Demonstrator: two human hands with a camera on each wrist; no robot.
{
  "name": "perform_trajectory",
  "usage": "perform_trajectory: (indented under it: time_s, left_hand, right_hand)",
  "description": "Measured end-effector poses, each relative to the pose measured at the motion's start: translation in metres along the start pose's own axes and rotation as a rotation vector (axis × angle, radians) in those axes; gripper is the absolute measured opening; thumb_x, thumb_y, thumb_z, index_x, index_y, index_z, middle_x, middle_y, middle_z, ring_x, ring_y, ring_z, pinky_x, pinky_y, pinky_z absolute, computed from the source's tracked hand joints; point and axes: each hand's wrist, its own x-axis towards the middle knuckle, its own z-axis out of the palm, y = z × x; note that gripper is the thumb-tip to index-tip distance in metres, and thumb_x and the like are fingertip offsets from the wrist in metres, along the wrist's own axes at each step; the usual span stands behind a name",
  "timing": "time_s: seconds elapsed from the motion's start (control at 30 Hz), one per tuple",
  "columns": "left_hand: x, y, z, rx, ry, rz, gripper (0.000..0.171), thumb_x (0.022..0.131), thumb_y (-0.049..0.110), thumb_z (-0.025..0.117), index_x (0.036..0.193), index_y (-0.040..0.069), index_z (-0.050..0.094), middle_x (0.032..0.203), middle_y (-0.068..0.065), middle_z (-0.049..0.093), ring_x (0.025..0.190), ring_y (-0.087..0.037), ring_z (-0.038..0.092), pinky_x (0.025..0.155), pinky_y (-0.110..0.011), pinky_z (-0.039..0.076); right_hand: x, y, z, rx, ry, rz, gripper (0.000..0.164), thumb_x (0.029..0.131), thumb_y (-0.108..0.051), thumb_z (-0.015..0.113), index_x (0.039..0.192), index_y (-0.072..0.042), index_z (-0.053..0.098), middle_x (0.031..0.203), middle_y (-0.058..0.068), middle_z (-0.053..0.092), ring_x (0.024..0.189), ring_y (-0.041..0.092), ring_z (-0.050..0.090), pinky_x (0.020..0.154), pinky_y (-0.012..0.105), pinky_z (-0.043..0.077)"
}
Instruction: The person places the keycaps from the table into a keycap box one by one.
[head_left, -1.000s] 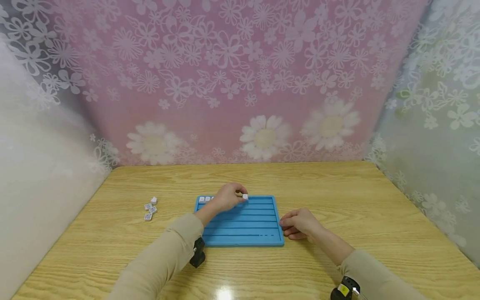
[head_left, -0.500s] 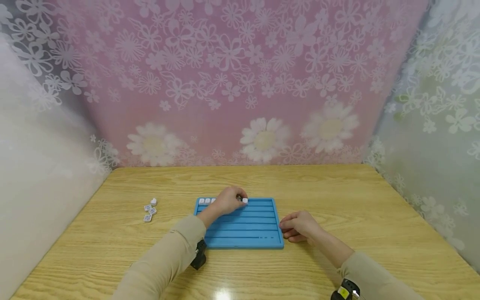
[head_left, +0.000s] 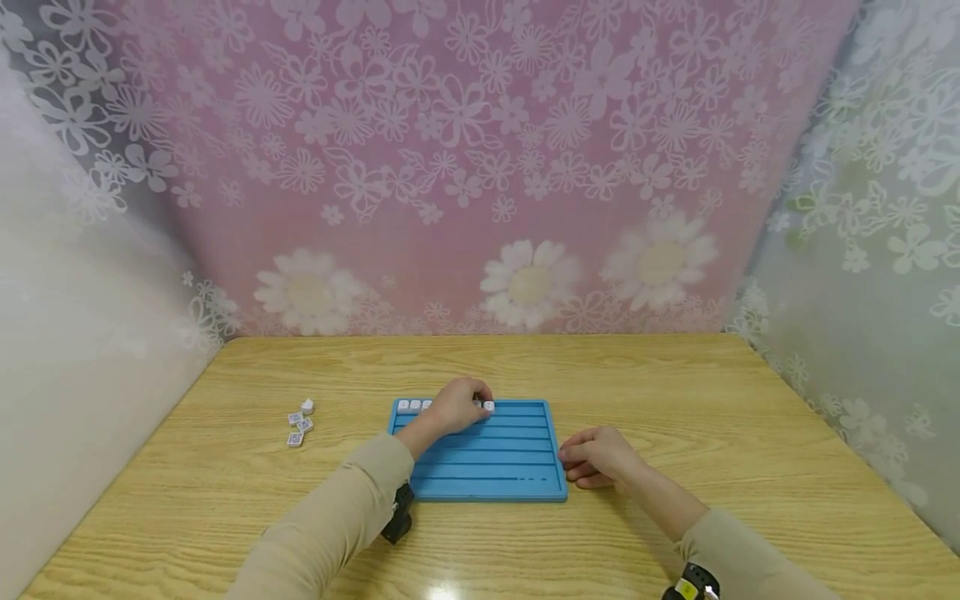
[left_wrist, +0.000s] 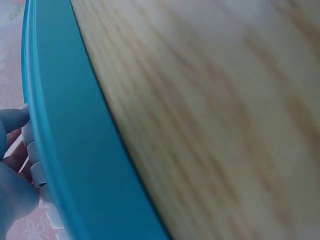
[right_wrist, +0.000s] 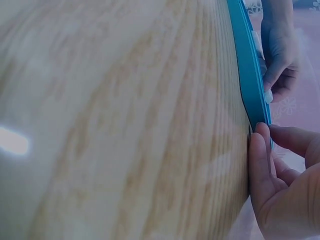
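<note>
A blue ridged tray [head_left: 487, 457] lies on the table with a row of small white tiles [head_left: 409, 407] along its far groove. My left hand [head_left: 450, 408] reaches over the tray, partly covering this row. Thumb and fingers pinch the white tile [head_left: 489, 407] at the row's right end. In the left wrist view, the left fingers [left_wrist: 15, 120] show at the tile row behind the tray's rim. My right hand [head_left: 600, 457] grips the tray's right edge; the right wrist view has its fingertips [right_wrist: 261, 131] against that edge.
Several loose white tiles with blue markings [head_left: 296, 439] lie on the wooden table [head_left: 187, 500] left of the tray. One blank-looking white tile [head_left: 307, 407] is at the back of that group. Flower-patterned cloth [head_left: 465, 167] hangs behind and on both sides.
The left hand has lowered its tile into the tray's far groove and drawn it slightly left against the row. The right hand has stayed at the tray's edge.
</note>
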Motion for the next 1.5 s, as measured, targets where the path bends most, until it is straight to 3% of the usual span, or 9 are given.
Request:
perform_trajectory:
  time_s: [0.7, 0.93, 1.1, 1.33, 1.5]
  left_hand:
    - [-0.003, 0.0, -0.004, -0.024, -0.01, -0.01, 0.012, 0.089, 0.011, 0.062, 0.1, 0.008, 0.066, 0.097, -0.003, 0.058, 0.083, -0.017, 0.051, 0.072, -0.033, 0.046]
    - [-0.003, -0.003, -0.008, -0.082, -0.024, -0.038, 0.034, 0.087, 0.017, 0.066, 0.119, 0.005, 0.059, 0.114, -0.009, 0.058, 0.106, -0.024, 0.053, 0.084, -0.038, 0.046]
    - [-0.006, -0.009, -0.021, -0.098, 0.022, -0.033, 0.039, 0.089, 0.025, 0.064, 0.121, 0.003, 0.058, 0.119, -0.012, 0.057, 0.112, -0.028, 0.051, 0.089, -0.041, 0.045]
    - [-0.018, -0.023, -0.048, -0.074, 0.138, -0.032, 0.036, 0.09, 0.026, 0.063, 0.115, 0.002, 0.061, 0.105, -0.008, 0.06, 0.097, -0.023, 0.056, 0.08, -0.038, 0.048]
    - [-0.027, -0.033, -0.065, -0.106, 0.149, -0.055, 0.032, 0.09, 0.021, 0.063, 0.115, 0.0, 0.061, 0.101, -0.007, 0.061, 0.093, -0.022, 0.056, 0.077, -0.037, 0.048]
  right_hand:
    - [0.0, 0.001, 0.0, 0.005, -0.001, -0.009, 0.022, 0.085, -0.005, 0.064, 0.103, 0.006, 0.061, 0.071, 0.01, 0.061, 0.055, 0.014, 0.06, 0.052, 0.028, 0.052]
    - [0.0, 0.002, 0.0, 0.008, -0.009, -0.005, 0.023, 0.085, -0.006, 0.064, 0.104, 0.006, 0.06, 0.071, 0.01, 0.061, 0.055, 0.013, 0.06, 0.052, 0.028, 0.052]
    - [-0.001, 0.002, -0.001, 0.01, -0.027, -0.027, 0.022, 0.085, -0.006, 0.064, 0.103, 0.006, 0.061, 0.07, 0.009, 0.061, 0.055, 0.013, 0.06, 0.052, 0.028, 0.052]
    - [-0.003, 0.001, -0.003, 0.012, -0.05, -0.048, 0.023, 0.086, -0.007, 0.063, 0.105, 0.007, 0.061, 0.071, 0.009, 0.061, 0.056, 0.014, 0.061, 0.053, 0.029, 0.053]
    - [-0.002, 0.001, -0.003, 0.005, -0.045, -0.042, 0.023, 0.086, -0.007, 0.063, 0.105, 0.007, 0.061, 0.071, 0.009, 0.061, 0.057, 0.015, 0.061, 0.054, 0.029, 0.053]
